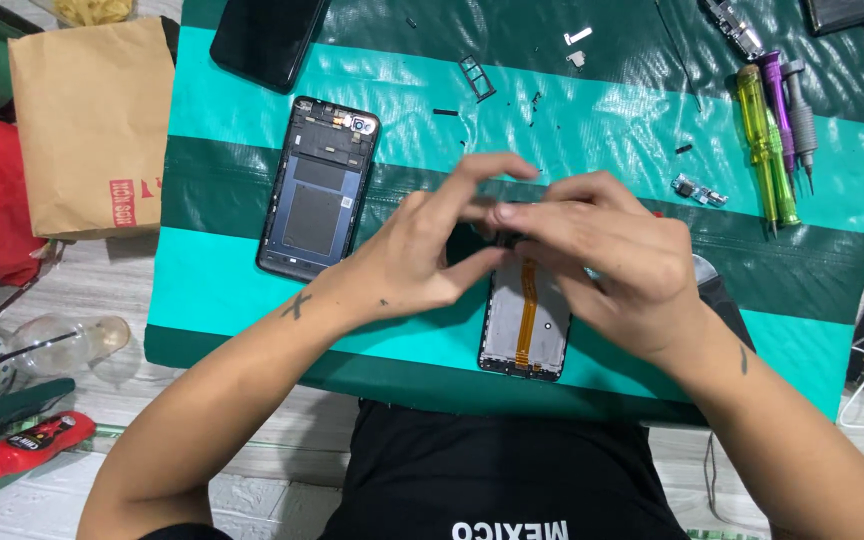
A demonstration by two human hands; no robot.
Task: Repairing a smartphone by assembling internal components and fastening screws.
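**Both hands pinching a small part over the open phone**

I see my left hand [422,250] and right hand [602,255] pinched narrow around a small dark part [508,238], above the opened phone screen assembly [525,325]. The phone back frame [318,187] lies just left; screwdrivers [777,130] sit far right.

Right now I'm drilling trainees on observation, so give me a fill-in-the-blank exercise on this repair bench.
1. Both hands work above the opened phone with the ____ ribbon cable.
2. The phone back frame lies beside the ____ hand.
3. The yellow screwdriver lies beyond the ____ hand.

Missing: orange; left; right
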